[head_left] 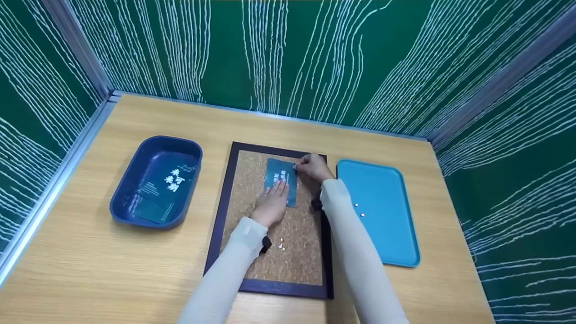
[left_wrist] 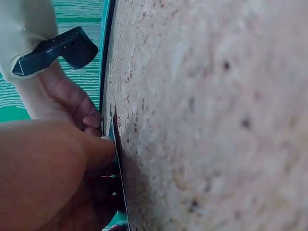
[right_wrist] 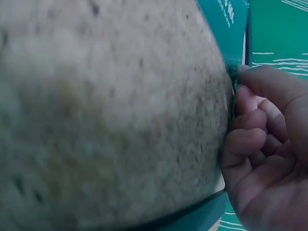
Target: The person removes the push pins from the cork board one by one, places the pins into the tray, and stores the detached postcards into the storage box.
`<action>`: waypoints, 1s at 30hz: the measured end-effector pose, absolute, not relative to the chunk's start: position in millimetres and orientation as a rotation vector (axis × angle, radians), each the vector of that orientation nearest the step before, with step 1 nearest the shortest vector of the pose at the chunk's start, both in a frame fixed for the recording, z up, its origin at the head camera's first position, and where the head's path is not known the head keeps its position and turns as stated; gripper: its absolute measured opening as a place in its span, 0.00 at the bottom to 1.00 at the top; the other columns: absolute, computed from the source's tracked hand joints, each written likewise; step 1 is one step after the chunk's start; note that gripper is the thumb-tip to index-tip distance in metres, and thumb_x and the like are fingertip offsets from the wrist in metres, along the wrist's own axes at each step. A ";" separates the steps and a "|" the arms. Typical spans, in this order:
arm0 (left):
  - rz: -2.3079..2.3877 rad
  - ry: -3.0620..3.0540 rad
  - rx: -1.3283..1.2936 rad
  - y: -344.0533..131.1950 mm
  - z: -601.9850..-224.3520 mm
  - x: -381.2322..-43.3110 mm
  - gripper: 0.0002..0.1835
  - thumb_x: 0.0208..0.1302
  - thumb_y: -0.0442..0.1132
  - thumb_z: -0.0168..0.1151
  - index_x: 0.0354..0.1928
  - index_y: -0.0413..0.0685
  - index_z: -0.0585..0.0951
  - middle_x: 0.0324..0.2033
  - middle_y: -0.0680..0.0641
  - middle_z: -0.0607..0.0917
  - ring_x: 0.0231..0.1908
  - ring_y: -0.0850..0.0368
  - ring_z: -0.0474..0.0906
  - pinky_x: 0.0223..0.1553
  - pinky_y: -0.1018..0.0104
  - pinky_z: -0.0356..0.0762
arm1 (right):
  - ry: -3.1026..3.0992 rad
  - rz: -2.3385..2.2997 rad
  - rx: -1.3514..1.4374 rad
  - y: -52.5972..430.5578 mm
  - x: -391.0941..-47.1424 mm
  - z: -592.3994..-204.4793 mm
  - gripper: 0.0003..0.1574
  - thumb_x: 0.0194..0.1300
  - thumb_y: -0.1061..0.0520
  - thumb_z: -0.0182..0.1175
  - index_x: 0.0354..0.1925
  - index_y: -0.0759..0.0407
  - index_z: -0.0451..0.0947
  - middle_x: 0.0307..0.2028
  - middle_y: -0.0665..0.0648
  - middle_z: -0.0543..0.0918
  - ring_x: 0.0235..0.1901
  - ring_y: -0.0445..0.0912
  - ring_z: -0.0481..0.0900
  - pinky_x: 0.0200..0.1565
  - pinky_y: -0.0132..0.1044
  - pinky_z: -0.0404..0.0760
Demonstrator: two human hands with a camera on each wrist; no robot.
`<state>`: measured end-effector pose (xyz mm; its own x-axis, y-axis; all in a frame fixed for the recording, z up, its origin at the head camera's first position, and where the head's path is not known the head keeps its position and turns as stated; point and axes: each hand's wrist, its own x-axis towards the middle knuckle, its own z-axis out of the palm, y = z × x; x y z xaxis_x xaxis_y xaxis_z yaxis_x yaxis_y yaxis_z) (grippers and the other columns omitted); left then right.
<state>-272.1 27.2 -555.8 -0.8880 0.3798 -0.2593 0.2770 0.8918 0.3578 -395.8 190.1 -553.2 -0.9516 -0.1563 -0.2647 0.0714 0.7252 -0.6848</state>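
A dark green printed card (head_left: 291, 189) lies on the upper part of a dark-framed cork board (head_left: 252, 180). My left hand (head_left: 271, 204) presses the card flat with its fingers extended over the lower left of the print. At the card's upper right corner, my right hand (head_left: 315, 167) pinches a small pale push pin, mostly hidden by thumb and fingertips. In the right wrist view the thumb and curled fingers (right_wrist: 248, 139) meet right at the card's edge. The left wrist view shows the left thumb (left_wrist: 98, 151) along the card's edge, close against the cork.
Left of the board stands a deep blue bin (head_left: 118, 198) holding several similar green cards (head_left: 157, 186). A flat turquoise tray (head_left: 387, 198) on the right bears two small pins (head_left: 362, 215). Several small shiny pieces (head_left: 281, 245) lie on the lower cork. Green, white-streaked panels (head_left: 225, 58) enclose the wooden table (head_left: 81, 252).
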 end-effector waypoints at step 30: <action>0.483 2.732 0.494 25.9 -555.0 -271.1 0.27 0.77 0.39 0.35 0.75 0.42 0.51 0.76 0.44 0.48 0.76 0.50 0.42 0.75 0.55 0.45 | 2.599 -0.965 -0.101 189.9 -399.5 -550.7 0.15 0.65 0.53 0.61 0.23 0.57 0.76 0.17 0.49 0.69 0.18 0.43 0.68 0.21 0.33 0.66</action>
<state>-271.1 25.9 -555.0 -0.8881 0.3856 -0.2501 0.2765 0.8829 0.3795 -399.5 189.9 -550.7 -0.9308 -0.1910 -0.3117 0.0588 0.7634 -0.6433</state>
